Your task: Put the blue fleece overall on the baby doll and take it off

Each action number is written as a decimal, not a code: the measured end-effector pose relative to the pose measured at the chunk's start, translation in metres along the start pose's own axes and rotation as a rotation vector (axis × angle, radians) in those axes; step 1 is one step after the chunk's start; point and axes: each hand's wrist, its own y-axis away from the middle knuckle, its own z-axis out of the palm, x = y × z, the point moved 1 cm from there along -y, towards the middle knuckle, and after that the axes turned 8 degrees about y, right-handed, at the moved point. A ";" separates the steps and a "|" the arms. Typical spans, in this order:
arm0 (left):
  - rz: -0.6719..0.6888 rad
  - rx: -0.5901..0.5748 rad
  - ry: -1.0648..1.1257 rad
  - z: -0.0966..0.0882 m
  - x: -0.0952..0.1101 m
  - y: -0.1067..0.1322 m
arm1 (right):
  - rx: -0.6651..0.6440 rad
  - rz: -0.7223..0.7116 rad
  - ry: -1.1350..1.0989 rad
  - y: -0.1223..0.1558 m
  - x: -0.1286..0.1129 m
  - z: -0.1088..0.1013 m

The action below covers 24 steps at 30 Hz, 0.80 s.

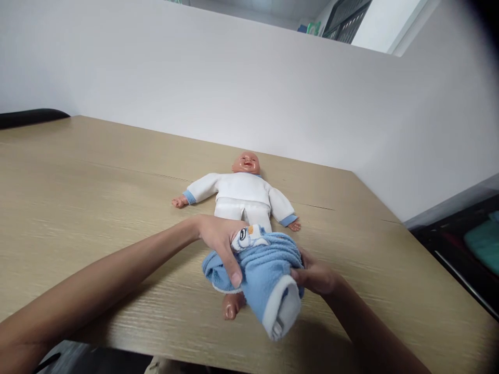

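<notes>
A baby doll (241, 188) in a white top with blue cuffs lies on its back, head toward the wall. Around its lower legs is a bunched blue fleece garment (257, 280), which looks like trousers, with a white cuff and a cartoon patch. One bare doll foot (231, 306) pokes out below it on the left; I cannot see the other foot. My left hand (224, 241) grips the garment's left side, thumb on top and the other fingers mostly hidden. On the right, my right hand (315, 272) pinches the cloth near the white-cuffed leg opening.
The doll lies on a wooden table (97, 208) whose far edge meets a pale wall (195, 88). Beyond the right edge is a dark object with teal material (483, 239). A black curved object (31, 117) stands at the far left.
</notes>
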 end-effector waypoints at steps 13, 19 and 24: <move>0.089 0.209 0.048 -0.009 -0.020 0.011 | 0.109 0.026 -0.285 -0.004 0.005 0.006; 0.079 0.301 -0.027 -0.004 -0.018 0.009 | 0.078 -0.037 -0.101 0.000 -0.005 0.007; 0.089 0.264 0.063 -0.004 -0.018 0.005 | 0.447 -0.107 0.061 -0.003 -0.003 0.010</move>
